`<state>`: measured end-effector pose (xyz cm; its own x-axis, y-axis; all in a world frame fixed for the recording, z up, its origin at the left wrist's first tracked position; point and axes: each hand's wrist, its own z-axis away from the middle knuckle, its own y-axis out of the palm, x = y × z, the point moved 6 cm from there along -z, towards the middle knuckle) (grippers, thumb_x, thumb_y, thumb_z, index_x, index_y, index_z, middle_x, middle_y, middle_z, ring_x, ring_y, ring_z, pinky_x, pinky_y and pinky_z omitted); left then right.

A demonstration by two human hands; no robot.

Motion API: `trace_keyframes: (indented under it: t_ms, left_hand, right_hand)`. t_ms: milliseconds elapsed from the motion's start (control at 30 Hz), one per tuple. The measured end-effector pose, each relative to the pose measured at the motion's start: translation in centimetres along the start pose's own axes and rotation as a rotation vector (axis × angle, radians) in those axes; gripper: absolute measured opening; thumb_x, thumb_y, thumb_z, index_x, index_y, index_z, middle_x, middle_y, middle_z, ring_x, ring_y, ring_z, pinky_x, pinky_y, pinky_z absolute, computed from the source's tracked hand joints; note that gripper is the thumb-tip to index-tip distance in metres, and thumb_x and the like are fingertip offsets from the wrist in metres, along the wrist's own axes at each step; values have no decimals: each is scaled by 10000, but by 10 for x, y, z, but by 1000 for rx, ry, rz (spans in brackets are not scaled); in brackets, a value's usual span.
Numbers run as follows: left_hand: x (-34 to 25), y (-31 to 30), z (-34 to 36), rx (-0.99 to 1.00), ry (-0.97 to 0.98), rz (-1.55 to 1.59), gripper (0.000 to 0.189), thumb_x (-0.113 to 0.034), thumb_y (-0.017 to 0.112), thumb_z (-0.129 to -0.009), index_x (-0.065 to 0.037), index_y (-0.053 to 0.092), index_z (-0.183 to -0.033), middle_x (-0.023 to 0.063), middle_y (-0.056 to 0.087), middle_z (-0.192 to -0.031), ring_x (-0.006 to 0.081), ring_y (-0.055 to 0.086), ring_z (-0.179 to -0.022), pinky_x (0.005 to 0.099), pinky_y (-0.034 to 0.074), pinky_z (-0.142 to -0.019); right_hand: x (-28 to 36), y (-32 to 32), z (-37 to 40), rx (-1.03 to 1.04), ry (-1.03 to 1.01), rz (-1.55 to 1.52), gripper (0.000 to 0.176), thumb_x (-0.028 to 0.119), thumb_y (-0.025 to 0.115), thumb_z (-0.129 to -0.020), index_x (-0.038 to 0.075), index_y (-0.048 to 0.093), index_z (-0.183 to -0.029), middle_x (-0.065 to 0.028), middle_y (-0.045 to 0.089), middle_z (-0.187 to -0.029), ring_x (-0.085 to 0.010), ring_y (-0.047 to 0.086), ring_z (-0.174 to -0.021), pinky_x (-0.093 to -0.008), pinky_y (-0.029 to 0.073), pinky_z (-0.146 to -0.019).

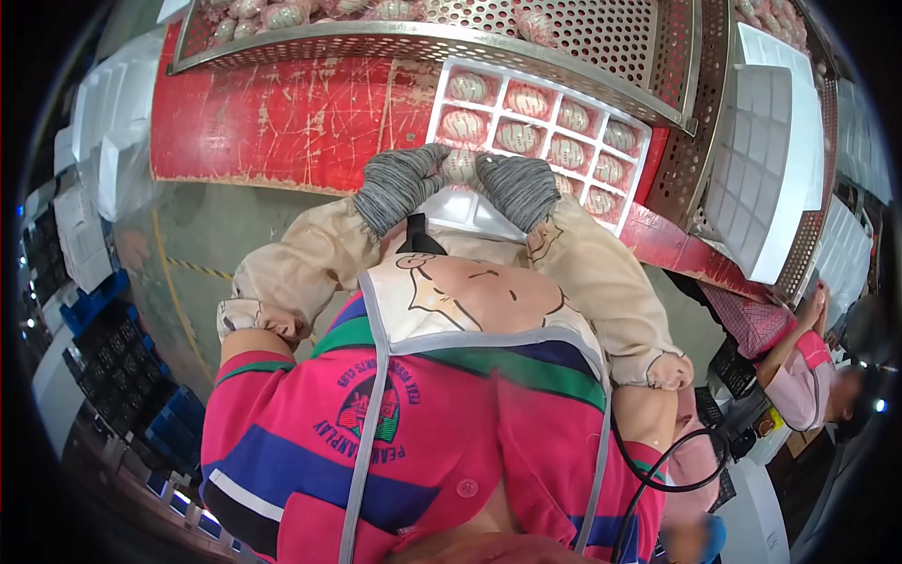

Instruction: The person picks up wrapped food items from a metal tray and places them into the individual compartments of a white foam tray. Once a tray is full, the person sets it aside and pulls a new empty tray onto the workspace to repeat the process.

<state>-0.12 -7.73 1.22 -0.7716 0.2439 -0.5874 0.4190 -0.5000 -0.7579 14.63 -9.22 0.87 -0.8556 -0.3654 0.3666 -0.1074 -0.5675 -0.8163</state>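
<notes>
A white compartment tray lies at the edge of the red table, with wrapped eggs in most of its cells. The eggs are greyish, in clear film with red print. Between my two gloved hands is one wrapped egg, over the tray's left column. My left hand pinches it from the left, fingertips closed against the film. From the right, my right hand closes its fingers on the same egg. Both hands wear grey knit gloves. White cell floors show just below the hands, and my right hand hides part of the tray's middle.
A perforated metal bin holding more wrapped eggs stands behind the tray. The scratched red table extends left. White trays are stacked at right. Stacked crates stand at left; another person is at far right.
</notes>
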Motion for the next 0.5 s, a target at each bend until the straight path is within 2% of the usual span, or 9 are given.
trace_keyframes:
  t_ms: [67, 133, 267, 367, 433, 500]
  left_hand:
    - [-1, -2, -4, -14, 28, -31, 398, -340, 661, -795, -108, 616, -1117, 98, 657, -740, 259, 638, -662, 365, 492, -595]
    - [-3, 2, -7, 76, 58, -235, 383, -362, 647, -801, -122, 613, -1097, 88, 641, -691, 267, 623, -610, 386, 472, -549]
    - [-4, 4, -13, 176, 60, -331, 373, -378, 612, -824, -125, 591, -1098, 77, 627, -657, 271, 611, -572, 411, 445, -498]
    - [3, 10, -18, 228, 58, -362, 334, -357, 578, -842, -119, 575, -1077, 84, 612, -629, 284, 605, -551, 431, 436, -474]
    - [6, 21, -20, 256, 102, -561, 291, -316, 566, -840, -104, 570, -1039, 100, 607, -615, 294, 602, -535, 447, 435, -465]
    - [5, 26, -20, 247, 138, -613, 257, -279, 563, -829, -86, 557, -999, 112, 603, -604, 299, 604, -530, 452, 446, -472]
  right_hand:
    - [1, -1, -3, 56, -13, 40, 298, 298, 518, -879, 44, 576, -1021, -158, 655, -808, -291, 652, -707, -416, 508, -584]
    - [3, 1, -5, 80, -25, 64, 293, 289, 514, -879, 41, 577, -1022, -158, 656, -814, -289, 654, -713, -417, 509, -586]
    - [6, 6, -13, 105, -42, 90, 285, 272, 508, -880, 37, 578, -1023, -159, 659, -826, -284, 658, -723, -419, 512, -591]
    - [6, 15, -18, 102, -37, 110, 279, 259, 504, -880, 33, 580, -1024, -160, 662, -835, -281, 661, -731, -421, 514, -595]
    - [6, 17, -16, 106, -29, 110, 275, 251, 501, -880, 31, 581, -1025, -160, 663, -841, -278, 663, -737, -422, 515, -597]
    - [6, 21, -18, 113, -26, 120, 271, 242, 498, -881, 29, 581, -1026, -161, 665, -847, -276, 665, -742, -423, 516, -599]
